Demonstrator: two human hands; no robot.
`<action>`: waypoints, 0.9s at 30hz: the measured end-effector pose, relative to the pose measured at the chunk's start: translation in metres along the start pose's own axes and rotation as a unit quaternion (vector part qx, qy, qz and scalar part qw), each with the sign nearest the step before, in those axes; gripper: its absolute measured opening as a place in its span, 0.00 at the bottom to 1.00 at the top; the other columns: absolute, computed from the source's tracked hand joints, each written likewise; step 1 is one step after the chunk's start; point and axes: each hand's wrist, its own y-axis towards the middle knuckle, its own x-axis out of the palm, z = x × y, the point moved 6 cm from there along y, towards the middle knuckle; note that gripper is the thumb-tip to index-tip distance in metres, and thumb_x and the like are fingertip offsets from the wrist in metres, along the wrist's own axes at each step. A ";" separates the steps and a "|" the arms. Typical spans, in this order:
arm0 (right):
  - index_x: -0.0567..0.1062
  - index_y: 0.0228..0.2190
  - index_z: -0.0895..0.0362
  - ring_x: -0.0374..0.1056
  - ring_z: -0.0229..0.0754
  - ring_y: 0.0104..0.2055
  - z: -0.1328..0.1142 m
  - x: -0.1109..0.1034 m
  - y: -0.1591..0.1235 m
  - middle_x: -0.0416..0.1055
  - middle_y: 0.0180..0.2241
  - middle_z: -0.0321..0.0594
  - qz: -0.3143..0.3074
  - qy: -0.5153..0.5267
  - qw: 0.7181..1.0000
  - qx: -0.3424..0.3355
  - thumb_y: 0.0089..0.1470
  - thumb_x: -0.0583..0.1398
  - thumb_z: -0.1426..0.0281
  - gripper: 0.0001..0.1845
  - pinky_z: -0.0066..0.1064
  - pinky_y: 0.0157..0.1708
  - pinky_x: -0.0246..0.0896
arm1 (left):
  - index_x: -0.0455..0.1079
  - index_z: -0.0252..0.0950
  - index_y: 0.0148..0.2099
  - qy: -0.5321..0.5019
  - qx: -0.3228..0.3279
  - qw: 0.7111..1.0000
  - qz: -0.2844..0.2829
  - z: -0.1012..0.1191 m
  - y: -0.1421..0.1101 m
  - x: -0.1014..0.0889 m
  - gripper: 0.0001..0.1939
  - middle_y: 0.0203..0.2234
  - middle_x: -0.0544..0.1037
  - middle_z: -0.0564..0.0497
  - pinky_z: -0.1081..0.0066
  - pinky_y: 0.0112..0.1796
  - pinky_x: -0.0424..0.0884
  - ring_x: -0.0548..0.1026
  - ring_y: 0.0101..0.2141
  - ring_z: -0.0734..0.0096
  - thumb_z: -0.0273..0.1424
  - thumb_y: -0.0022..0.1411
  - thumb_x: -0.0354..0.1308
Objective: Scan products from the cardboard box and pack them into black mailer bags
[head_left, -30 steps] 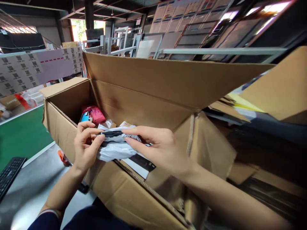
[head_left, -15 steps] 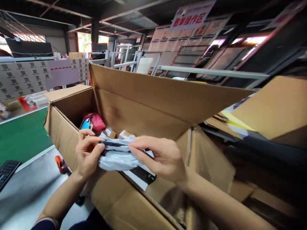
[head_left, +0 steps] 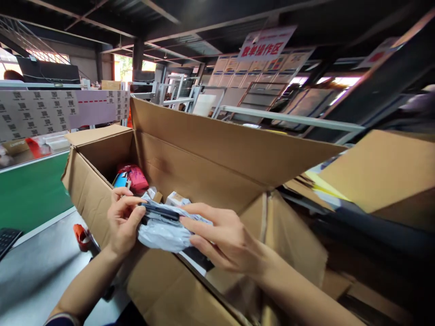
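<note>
Both hands hold a crumpled light-grey plastic mailing bag [head_left: 165,236] above a large open cardboard box [head_left: 200,156]. A flat dark object [head_left: 162,211] shows in the bag's mouth; its kind I cannot make out. My left hand [head_left: 124,222] pinches the bag's left end and the dark object's edge between thumb and fingers. My right hand [head_left: 224,235] is closed on the right end, its fingertips against the dark object. Inside the box, beyond the hands, lie a red plastic-wrapped package [head_left: 136,178], a blue packet [head_left: 120,179] and a small white box [head_left: 176,199].
An orange tape dispenser [head_left: 81,237] and a black keyboard [head_left: 9,240] are on the grey table [head_left: 41,276] at left. A panel with printed codes [head_left: 41,113] stands behind. More cardboard [head_left: 384,172] is at right, and the big box's flaps stick outward.
More of the dark object shows at the bag's mouth. My right hand has shifted slightly left and down, its fingers more spread along the bag. The view has turned a little.
</note>
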 end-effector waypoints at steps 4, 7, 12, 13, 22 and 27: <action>0.77 0.29 0.54 0.75 0.42 0.39 0.012 -0.001 0.012 0.74 0.39 0.45 -0.005 0.038 0.991 0.128 0.67 0.59 0.66 0.13 0.32 0.39 0.77 | 0.83 0.39 0.37 -0.003 0.009 0.999 -0.031 0.003 0.001 0.007 0.15 0.38 0.71 0.48 0.71 0.34 0.73 0.72 0.35 0.70 0.46 0.64 0.67; 0.77 0.32 0.54 0.75 0.42 0.38 0.013 -0.001 0.021 0.74 0.38 0.42 -0.009 0.044 0.987 0.153 0.61 0.65 0.67 0.05 0.32 0.39 0.76 | 0.83 0.40 0.38 -0.004 0.041 0.997 -0.066 0.006 0.003 0.012 0.11 0.38 0.72 0.49 0.73 0.29 0.71 0.71 0.32 0.73 0.42 0.64 0.69; 0.80 0.37 0.54 0.75 0.41 0.38 0.007 0.001 0.027 0.76 0.37 0.41 0.005 0.048 0.991 0.122 0.64 0.63 0.71 0.04 0.31 0.39 0.74 | 0.80 0.43 0.52 0.071 0.112 0.989 -0.068 0.017 -0.001 0.013 0.17 0.48 0.74 0.45 0.68 0.35 0.77 0.77 0.39 0.68 0.45 0.66 0.67; 0.80 0.36 0.54 0.75 0.41 0.37 0.009 -0.001 0.026 0.76 0.36 0.40 0.028 0.052 0.989 0.135 0.64 0.64 0.70 0.04 0.31 0.38 0.74 | 0.75 0.43 0.60 0.103 0.125 0.984 -0.073 0.022 -0.005 0.016 0.28 0.53 0.74 0.42 0.62 0.42 0.79 0.78 0.45 0.60 0.50 0.63 0.68; 0.78 0.28 0.54 0.69 0.37 0.28 0.008 -0.017 0.023 0.73 0.29 0.36 0.145 0.028 0.971 0.185 0.60 0.66 0.72 0.08 0.29 0.27 0.67 | 0.31 0.33 0.78 0.282 0.196 0.935 -0.086 0.049 -0.043 0.064 0.68 0.71 0.57 0.20 0.36 0.61 0.68 0.65 0.67 0.32 0.56 0.55 0.71; 0.80 0.32 0.52 0.73 0.40 0.31 0.000 -0.033 0.010 0.77 0.33 0.39 0.218 -0.026 0.969 0.116 0.58 0.67 0.72 0.03 0.32 0.30 0.71 | 0.35 0.34 0.78 0.302 0.245 0.918 -0.082 0.041 -0.013 0.068 0.48 0.62 0.71 0.30 0.50 0.57 0.72 0.74 0.60 0.48 0.31 0.67 0.59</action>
